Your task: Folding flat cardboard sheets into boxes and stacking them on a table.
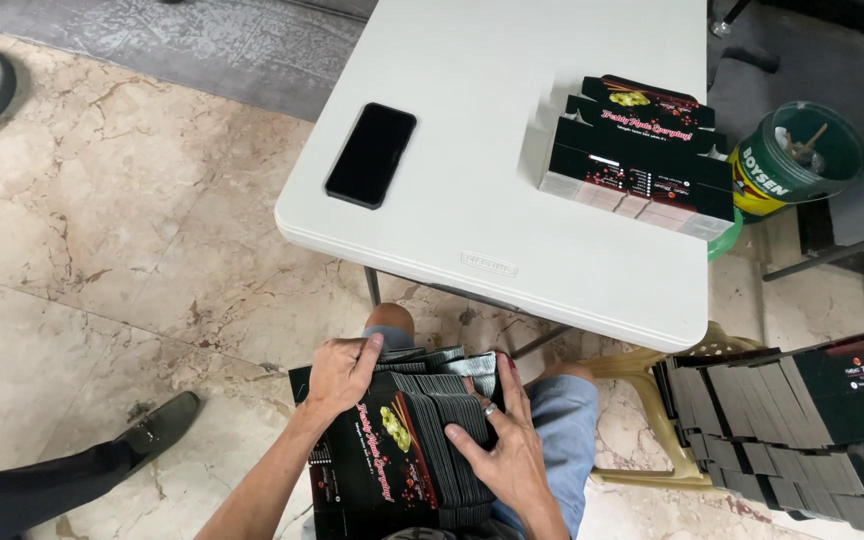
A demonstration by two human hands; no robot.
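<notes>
Low in the frame, just left of centre, a thick stack of flattened black cartons lay on the person's lap, its long axis running from the lower left up toward the centre of the frame, toward the table edge. The left hand was clamped over the stack's upper left corner, fingers curled over the far edge and thumb on top. The right hand lay flat against the fanned right side of the stack, fingers spread and pressing on the card edges rather than closed around them. So both hands touched the stack, one at its far end and one along its side. Above, on the white table, a smaller pile of the same cartons sat at the upper right, well apart from a dark phone. Another large heap of cartons filled the lower right.
</notes>
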